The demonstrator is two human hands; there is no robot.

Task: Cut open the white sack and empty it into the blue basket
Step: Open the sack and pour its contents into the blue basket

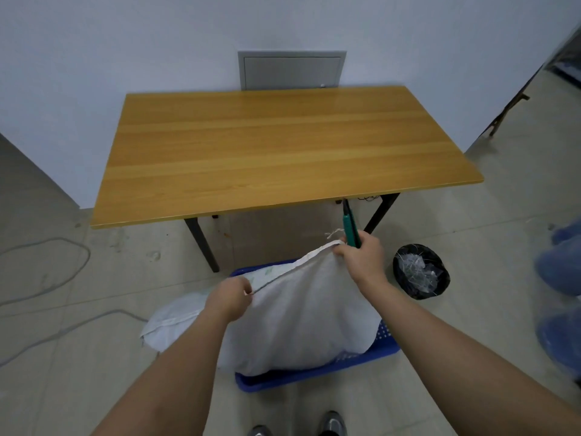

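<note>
Your left hand (231, 298) is closed on the top edge of the white sack (301, 313), with the fingers pinching the hem at its left end. Your right hand (361, 258) is closed on the other end of the same edge, and it holds at the same time a green tool (349, 226) which points up and away from you; I cannot tell if it is scissors or a knife. A short piece of string (333, 233) sticks out from the sack's corner just beside this hand.

The sack is full and stands in the blue basket (314, 374), which is on the floor directly in front of your feet. The sack's body bulges over the left rim of the basket, and its top edge is stretched between your two hands, higher on the right side. I cannot tell from this view whether the mouth is already open.

The wooden bench (267, 146) stands behind the basket, against the wall. A small bin with a black bag (421, 272) stands on the floor to the right of the basket, well apart from it, with shredded pale scraps inside. A grey cable (63, 272) lies on the floor at the left.
</note>
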